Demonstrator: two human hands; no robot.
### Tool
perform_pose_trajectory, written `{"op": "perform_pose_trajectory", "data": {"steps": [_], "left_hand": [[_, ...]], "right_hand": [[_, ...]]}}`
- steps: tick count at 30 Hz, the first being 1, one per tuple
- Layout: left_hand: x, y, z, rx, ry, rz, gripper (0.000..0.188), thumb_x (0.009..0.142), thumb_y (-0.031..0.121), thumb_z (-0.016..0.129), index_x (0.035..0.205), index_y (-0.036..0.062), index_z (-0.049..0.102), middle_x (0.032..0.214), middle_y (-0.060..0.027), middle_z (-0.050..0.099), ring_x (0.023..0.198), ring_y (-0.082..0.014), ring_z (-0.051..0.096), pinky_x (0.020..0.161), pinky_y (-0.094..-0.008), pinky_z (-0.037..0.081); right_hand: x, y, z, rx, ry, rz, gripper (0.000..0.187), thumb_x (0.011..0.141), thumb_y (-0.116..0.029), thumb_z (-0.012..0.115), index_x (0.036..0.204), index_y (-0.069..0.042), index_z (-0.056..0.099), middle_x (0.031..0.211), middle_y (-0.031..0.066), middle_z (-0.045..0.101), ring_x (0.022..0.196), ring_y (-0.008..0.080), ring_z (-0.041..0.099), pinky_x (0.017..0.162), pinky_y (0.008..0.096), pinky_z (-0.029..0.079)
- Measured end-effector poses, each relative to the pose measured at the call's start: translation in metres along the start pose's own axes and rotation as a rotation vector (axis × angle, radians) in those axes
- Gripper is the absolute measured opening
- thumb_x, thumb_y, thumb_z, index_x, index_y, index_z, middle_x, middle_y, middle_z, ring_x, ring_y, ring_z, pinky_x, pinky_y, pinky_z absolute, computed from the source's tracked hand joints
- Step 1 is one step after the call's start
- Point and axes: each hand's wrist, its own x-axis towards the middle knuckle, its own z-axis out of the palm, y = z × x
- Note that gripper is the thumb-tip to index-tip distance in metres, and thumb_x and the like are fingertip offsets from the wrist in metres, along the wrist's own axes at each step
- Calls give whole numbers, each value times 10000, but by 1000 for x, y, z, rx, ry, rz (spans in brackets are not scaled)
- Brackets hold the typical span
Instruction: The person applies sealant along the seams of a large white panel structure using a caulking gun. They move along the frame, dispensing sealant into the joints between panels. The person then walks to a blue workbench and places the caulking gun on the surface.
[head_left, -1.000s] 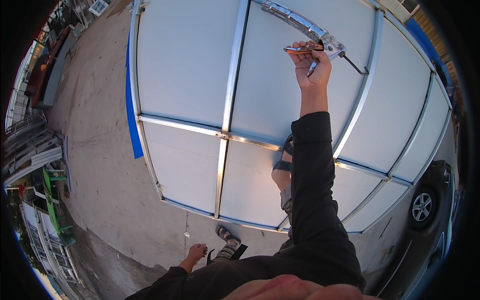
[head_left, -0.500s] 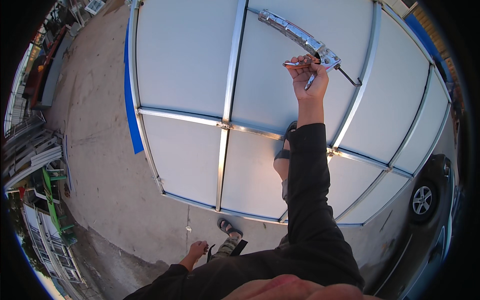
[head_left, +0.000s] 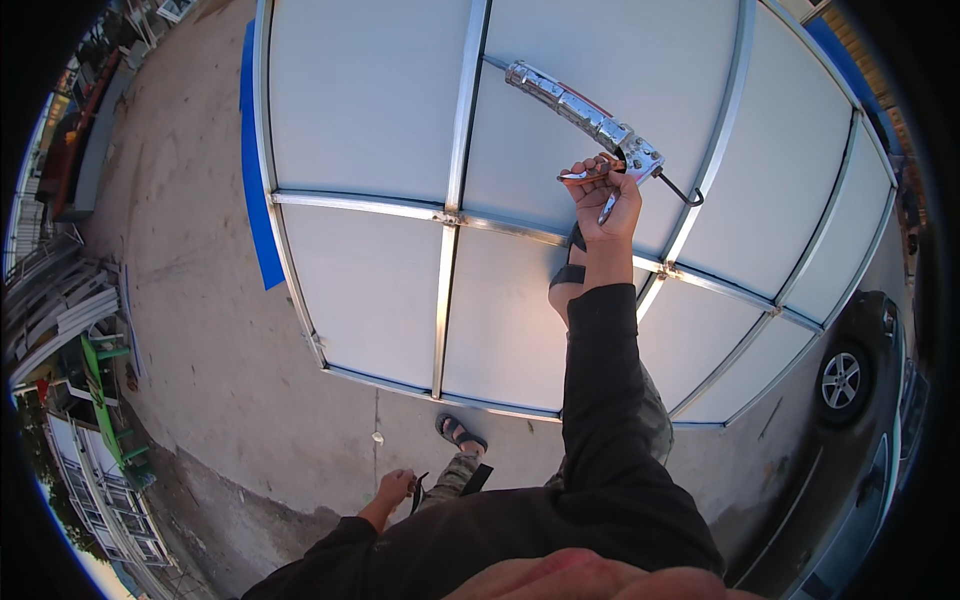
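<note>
My right hand (head_left: 608,205) is wrapped round the handle and trigger of a silver caulking gun (head_left: 575,108), worn and smeared along its barrel. Its pale nozzle (head_left: 493,62) points left, its tip at the black-edged seam beside a metal bar (head_left: 465,110); whether it touches is too small to tell. From the rear of the gun sticks a dark hooked rod (head_left: 683,190). Underneath lies a large metal frame with white panels (head_left: 350,90). My left hand (head_left: 397,485) hangs low by my left leg, fingers curled; what they hold, if anything, is hidden.
My left sandalled foot (head_left: 460,433) stands on the concrete ground (head_left: 200,250); the other foot (head_left: 570,270) is on the panelled frame. A blue strip (head_left: 262,200) runs along its left edge. A dark car (head_left: 850,400) is parked at right. Metal profiles (head_left: 70,320) are piled at far left.
My right hand and the caulking gun have come nearer to me and slightly left, the nozzle moving down along the metal bar. The left hand stays by my leg.
</note>
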Motion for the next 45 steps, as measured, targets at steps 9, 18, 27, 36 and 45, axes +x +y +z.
{"op": "perform_pose_trajectory", "data": {"steps": [9, 18, 27, 36, 45], "left_hand": [[11, 2, 8, -29, -77, 56, 318, 956, 286, 562, 857, -6, 641, 744, -75, 631, 619, -159, 588, 548, -312, 462], [55, 58, 46, -128, -143, 120, 335, 965, 309, 556, 865, 2, 645, 739, -80, 632, 604, -159, 590, 524, -308, 468], [89, 87, 76, -293, -117, 68, 354, 960, 343, 545, 862, 26, 669, 705, -47, 624, 597, -150, 596, 534, -316, 488], [78, 143, 102, -216, -7, 53, 384, 975, 296, 509, 768, 5, 651, 614, -53, 571, 498, -149, 515, 461, -320, 400], [69, 181, 110, -121, 61, 124, 328, 941, 212, 534, 744, -29, 639, 592, -86, 563, 486, -172, 524, 442, -338, 396]], "right_hand": [[-130, -12, 2, -89, 258, 197, 286, 859, -126, 441, 1071, 20, 565, 966, 141, 612, 954, 324, 636, 848, 515, 563], [-11, -92, 121, -291, -285, -224, 303, 853, -33, 442, 1147, -18, 512, 1011, 119, 612, 1007, 292, 633, 957, 498, 531], [184, -103, 189, -564, -295, -367, 299, 870, -41, 410, 1148, 5, 509, 993, 140, 615, 946, 286, 653, 907, 467, 556], [271, -99, 179, -638, -325, -387, 313, 860, -26, 444, 1162, 23, 510, 988, 141, 622, 923, 282, 659, 874, 451, 566], [291, -92, 142, -1173, -486, -440, 282, 832, -63, 576, 1108, -9, 587, 919, 40, 609, 824, 140, 587, 772, 283, 484]]}}
